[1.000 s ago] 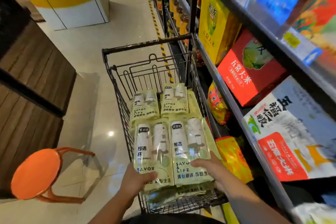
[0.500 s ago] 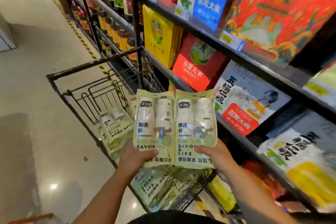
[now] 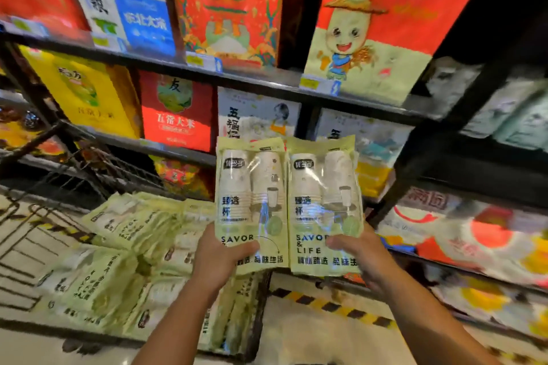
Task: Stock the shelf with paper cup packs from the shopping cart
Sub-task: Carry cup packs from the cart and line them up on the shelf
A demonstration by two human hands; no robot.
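Above the cart (image 3: 259, 320), left hand (image 3: 218, 261) fingers (image 3: 247, 246) clamp the left pack (image 3: 252, 187) at its bottom edge, right hand (image 3: 360, 255) likewise the right pack (image 3: 323, 187); likely light, crushable, slick film, so hold gently.

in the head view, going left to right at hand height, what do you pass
packs in the cart → left hand → left held pack → right held pack → right hand

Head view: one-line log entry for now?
left hand: holds left cup pack | right hand: holds right cup pack | cart: more packs inside
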